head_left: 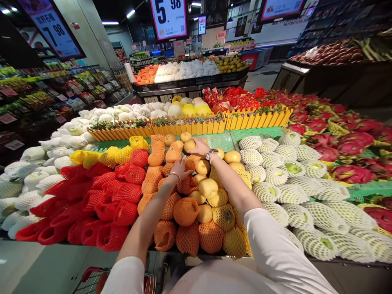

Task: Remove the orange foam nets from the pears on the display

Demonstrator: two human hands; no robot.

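My right hand (199, 147), with a watch on the wrist, reaches to the far part of the pear pile. Its fingers curl over a round yellow-brown pear (189, 145). My left hand (181, 170), wearing a thin bracelet, lies on the pile closer to me. Its fingers are apart, beside an orange foam-netted pear (191, 162); whether they press on it I cannot tell. Bare pears (208, 188) lie between and below my hands. Pears in orange foam nets (186, 211) surround them, and a few wear yellow nets (226, 217).
Red-netted fruit (104, 198) lies left, white-netted oval fruit (294, 190) right, dragon fruit (355, 143) further right. A low yellow picket fence (190, 127) with small plants runs behind. Below the stand's front edge is a shopping cart (92, 279). Price screens (169, 18) hang overhead.
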